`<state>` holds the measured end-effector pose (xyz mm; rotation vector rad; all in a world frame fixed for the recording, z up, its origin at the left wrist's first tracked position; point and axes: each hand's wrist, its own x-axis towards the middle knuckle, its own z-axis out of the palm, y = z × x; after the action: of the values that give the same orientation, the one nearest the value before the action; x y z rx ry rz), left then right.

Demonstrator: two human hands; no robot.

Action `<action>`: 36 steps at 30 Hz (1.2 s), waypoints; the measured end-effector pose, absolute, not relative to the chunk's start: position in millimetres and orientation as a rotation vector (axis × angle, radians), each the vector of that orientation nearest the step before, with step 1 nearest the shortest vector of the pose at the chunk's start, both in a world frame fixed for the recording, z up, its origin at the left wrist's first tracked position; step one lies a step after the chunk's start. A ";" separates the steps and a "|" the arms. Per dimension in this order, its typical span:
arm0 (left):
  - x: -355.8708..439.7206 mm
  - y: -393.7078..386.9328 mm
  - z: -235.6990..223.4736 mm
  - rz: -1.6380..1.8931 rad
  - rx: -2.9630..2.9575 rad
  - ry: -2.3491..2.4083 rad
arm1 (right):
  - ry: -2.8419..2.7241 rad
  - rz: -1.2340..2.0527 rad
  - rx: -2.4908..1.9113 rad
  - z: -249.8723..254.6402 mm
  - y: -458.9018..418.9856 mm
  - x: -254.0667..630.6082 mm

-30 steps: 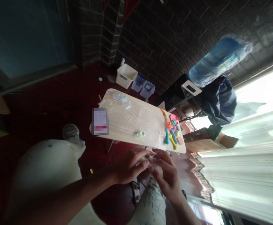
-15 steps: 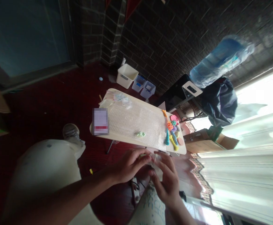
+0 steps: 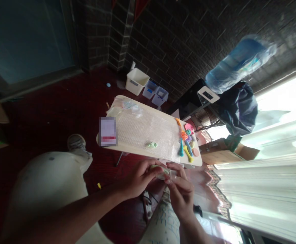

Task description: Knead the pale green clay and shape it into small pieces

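Packet: thin, clear, shiny film with soft creases; something pale green shows at its left part, exact shape unclear. The clear packet (image 3: 172, 174) lies between the two hands, just below the near edge of the table (image 3: 135, 152) in view. Clock directions are taken from the packet, 12 at the top of the view.

Left hand (image 3: 140, 178), at 9 o'clock: thumb and bent index finger pinch the packet's left end. Right hand (image 3: 182, 195), at 4 o'clock: thumb and fingertips pinch its right part, the other fingers loosely curled.

Table: smooth, cream, rounded corners; mostly covered by bubble wrap (image 3: 143, 128), translucent and finely dimpled. On the wrap at 11 o'clock, near the hands, lies a small, knobbly, pale green piece (image 3: 152, 145). Farther out at 11, crumpled clear bags (image 3: 132, 107), glossy and wrinkled. At 10, at the table's end, a lilac rectangle (image 3: 108, 127) with a red band, pixelated, material not readable.

At 1 o'clock, a cluster of coloured pieces (image 3: 184, 135): looped orange, ruffled pink, elongated teal, blue and yellow, a flat, round peach one. Beyond the table at 11, a boxy white bin (image 3: 135, 87) beside two translucent tubs (image 3: 150, 90)
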<state>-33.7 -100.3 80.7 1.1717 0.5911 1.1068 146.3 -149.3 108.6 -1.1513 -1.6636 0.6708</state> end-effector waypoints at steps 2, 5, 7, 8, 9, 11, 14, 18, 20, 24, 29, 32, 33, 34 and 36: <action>-33.6 -99.8 80.1 1.107 1.123 0.580 | -1.665 0.702 -1.150 109.7 -150.0 146.2; -35.4 -99.9 79.9 1.148 1.157 0.597 | -1.869 0.622 -1.219 113.6 -150.1 149.5; -37.1 -100.2 80.4 1.177 1.207 0.621 | -2.034 0.493 -1.262 116.0 -149.3 152.7; -37.6 -100.4 80.8 1.181 1.226 0.632 | -2.088 0.431 -1.266 117.1 -148.7 154.1; -37.9 -100.7 81.3 1.177 1.240 0.638 | -2.121 0.386 -1.261 118.2 -148.0 155.1; -37.8 -101.6 82.4 1.158 1.264 0.641 | -2.132 0.354 -1.247 120.7 -146.6 155.6; -37.3 -102.8 83.5 1.146 1.292 0.658 | -2.073 0.509 -1.242 125.1 -145.6 153.6; -39.3 -101.1 82.2 1.152 1.325 0.679 | -1.962 0.969 -1.187 129.2 -145.6 150.4; -41.0 -98.7 81.2 1.135 1.371 0.680 | -1.947 1.087 -1.177 131.3 -144.7 149.4; -43.0 -95.7 82.4 1.101 1.462 0.645 | -2.071 0.969 -1.256 140.5 -138.7 149.3; -42.6 -101.4 88.6 1.064 1.451 0.565 | -2.253 0.792 -1.133 151.2 -138.4 155.8; -38.2 -112.0 90.4 1.007 1.473 0.570 | -2.253 0.793 -1.136 150.4 -147.5 157.7; -36.1 -116.7 90.9 0.991 1.508 0.578 | -2.233 0.796 -1.134 149.2 -151.0 157.1; -34.3 -121.4 91.8 0.977 1.540 0.592 | -2.205 0.795 -1.123 147.7 -154.1 155.8; -32.7 -129.6 95.4 0.978 1.568 0.626 | -2.137 0.764 -1.082 144.2 -158.3 152.3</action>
<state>-32.7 -129.6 95.4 1.5680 0.6265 0.9778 152.3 -158.3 144.2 -1.0816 -2.1374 0.7643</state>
